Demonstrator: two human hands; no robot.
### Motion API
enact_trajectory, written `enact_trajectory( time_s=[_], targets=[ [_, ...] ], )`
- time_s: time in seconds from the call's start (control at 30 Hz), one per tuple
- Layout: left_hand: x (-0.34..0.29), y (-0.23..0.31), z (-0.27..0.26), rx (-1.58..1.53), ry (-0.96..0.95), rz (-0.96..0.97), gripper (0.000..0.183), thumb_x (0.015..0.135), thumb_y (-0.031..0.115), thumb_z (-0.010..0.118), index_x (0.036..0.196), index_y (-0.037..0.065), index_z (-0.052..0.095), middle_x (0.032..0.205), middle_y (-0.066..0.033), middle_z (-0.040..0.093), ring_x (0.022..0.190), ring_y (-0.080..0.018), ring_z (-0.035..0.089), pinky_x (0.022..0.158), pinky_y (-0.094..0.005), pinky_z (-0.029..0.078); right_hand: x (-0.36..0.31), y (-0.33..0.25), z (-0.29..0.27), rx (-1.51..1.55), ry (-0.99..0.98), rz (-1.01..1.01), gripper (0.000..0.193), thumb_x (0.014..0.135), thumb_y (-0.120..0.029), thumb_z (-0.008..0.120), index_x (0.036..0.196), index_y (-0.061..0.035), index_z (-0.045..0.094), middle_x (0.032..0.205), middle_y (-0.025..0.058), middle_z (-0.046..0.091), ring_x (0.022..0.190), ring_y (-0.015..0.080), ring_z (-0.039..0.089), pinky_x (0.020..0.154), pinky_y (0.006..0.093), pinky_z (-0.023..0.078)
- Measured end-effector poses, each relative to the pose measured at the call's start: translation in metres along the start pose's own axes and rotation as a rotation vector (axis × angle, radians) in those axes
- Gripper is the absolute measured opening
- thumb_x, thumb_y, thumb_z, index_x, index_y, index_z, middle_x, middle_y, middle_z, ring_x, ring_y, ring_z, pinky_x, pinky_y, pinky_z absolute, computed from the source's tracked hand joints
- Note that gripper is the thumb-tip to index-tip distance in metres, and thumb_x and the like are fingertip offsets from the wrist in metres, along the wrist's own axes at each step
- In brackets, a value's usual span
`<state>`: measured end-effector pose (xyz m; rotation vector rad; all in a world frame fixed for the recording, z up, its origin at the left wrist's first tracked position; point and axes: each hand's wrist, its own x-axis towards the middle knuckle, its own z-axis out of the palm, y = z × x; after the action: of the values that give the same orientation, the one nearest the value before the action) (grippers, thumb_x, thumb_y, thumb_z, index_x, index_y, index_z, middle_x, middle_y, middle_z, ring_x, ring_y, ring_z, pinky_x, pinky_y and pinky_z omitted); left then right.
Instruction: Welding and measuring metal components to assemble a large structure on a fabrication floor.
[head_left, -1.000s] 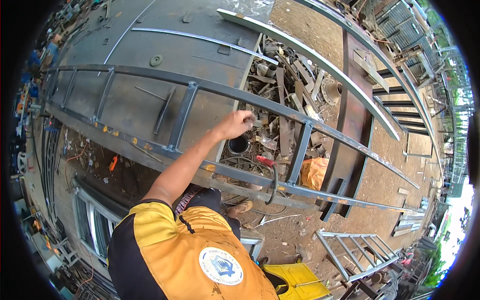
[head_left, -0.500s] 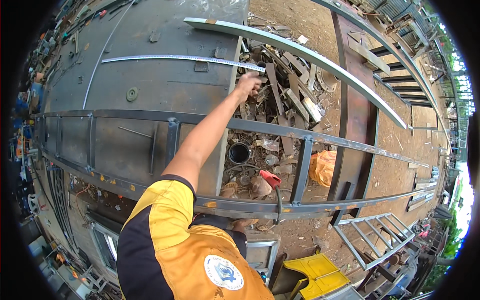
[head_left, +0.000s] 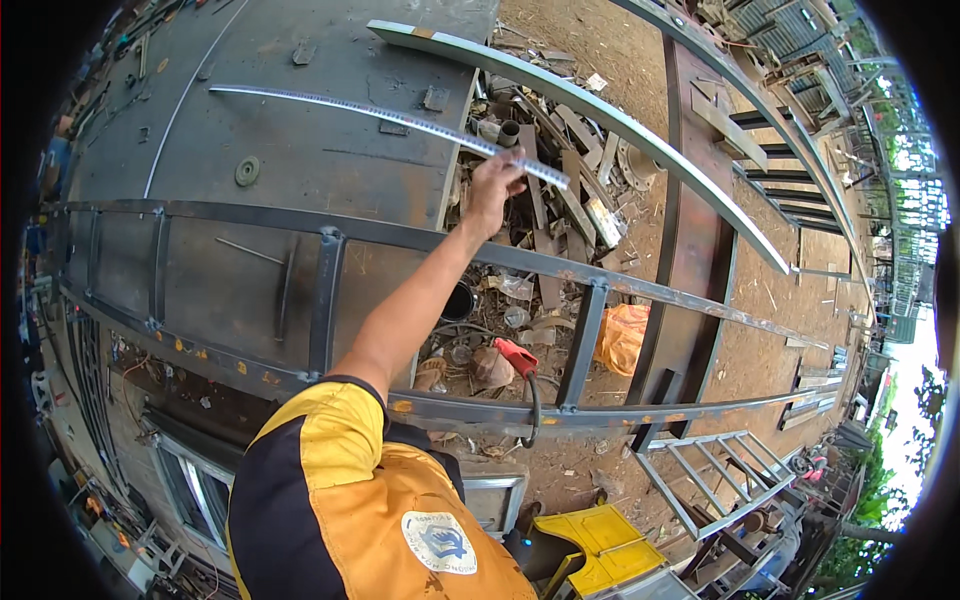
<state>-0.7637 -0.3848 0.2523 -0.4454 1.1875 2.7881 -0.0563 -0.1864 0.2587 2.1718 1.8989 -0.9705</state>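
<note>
My left hand (head_left: pixel 493 190) reaches forward over the scrap pile, its fingers closed round the near part of a long, narrow, silvery-white ruler (head_left: pixel 370 112) with fine markings. A short end of the ruler sticks out to the right beyond the fingers. Its far end lies over a dark steel plate table (head_left: pixel 350 190). Below the forearm runs a long welded frame of dark square tubing (head_left: pixel 440 243), with crosspieces between its two rails. My right hand does not show.
A pale metal bar (head_left: pixel 600 105) slants past the hand. Metal offcuts (head_left: pixel 560 200) heap beyond the table edge. A red-handled clamp with a cable (head_left: pixel 517 357) hangs at the lower rail. Nearby are a rusty beam (head_left: pixel 690 220), an orange bag (head_left: pixel 622 338) and a yellow metal piece (head_left: pixel 600 548).
My left hand, beside the ruler's end before, now grips it. The ruler has tilted, its near end lower and further right. The whole view has shifted slightly.
</note>
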Motion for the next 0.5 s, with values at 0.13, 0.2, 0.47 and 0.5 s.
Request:
enact_trajectory(
  time_s=[0.13, 0.2, 0.47, 0.5],
  targets=[
    [-0.099, 0.009, -0.007, 0.27, 0.052, 0.134, 0.023, 0.087, 0.001, 0.064, 0.108, 0.006, 0.069, 0.076, 0.0027, 0.064, 0.062, -0.0042, 0.055, 0.055, -0.0173, 0.044, -0.001, 0.021, -0.003, 0.161, -0.031, 0.017, 0.024, 0.082, -0.017, 0.07, 0.078, 0.0023, 0.057, 0.063, 0.01, 0.059, 0.04, 0.0183, 0.047, 0.036, 0.0329, 0.035],
    [-0.138, 0.019, -0.025, 0.276, 0.045, 0.137, 0.021, 0.087, 0.001, 0.065, 0.106, 0.006, 0.07, 0.074, 0.0031, 0.063, 0.061, -0.0036, 0.054, 0.054, -0.0175, 0.043, -0.008, -0.001, 0.0, 0.223, -0.046, 0.022, 0.027, 0.084, -0.021, 0.07, 0.078, 0.0024, 0.057, 0.063, 0.0099, 0.059, 0.04, 0.0176, 0.047, 0.036, 0.0316, 0.035],
    [-0.261, 0.011, 0.015, 0.378, -0.208, 0.168, 0.015, 0.086, -0.001, 0.066, 0.1, 0.003, 0.07, 0.075, 0.0027, 0.063, 0.063, -0.0022, 0.053, 0.053, -0.0172, 0.041, -0.003, 0.012, 0.007, 0.273, -0.087, -0.342, 0.034, 0.091, -0.031, 0.065, 0.081, 0.0006, 0.06, 0.068, 0.0094, 0.061, 0.046, 0.0175, 0.05, 0.041, 0.0301, 0.037],
    [-0.273, 0.006, 0.02, 0.435, -0.26, 0.168, 0.014, 0.087, -0.001, 0.066, 0.1, 0.003, 0.07, 0.075, 0.0024, 0.064, 0.064, -0.0027, 0.055, 0.054, -0.0177, 0.041, -0.003, 0.002, 0.005, 0.335, -0.087, -0.2, 0.031, 0.091, -0.029, 0.064, 0.082, -0.0003, 0.061, 0.071, 0.009, 0.063, 0.052, 0.0185, 0.054, 0.047, 0.0313, 0.04]
  ],
)
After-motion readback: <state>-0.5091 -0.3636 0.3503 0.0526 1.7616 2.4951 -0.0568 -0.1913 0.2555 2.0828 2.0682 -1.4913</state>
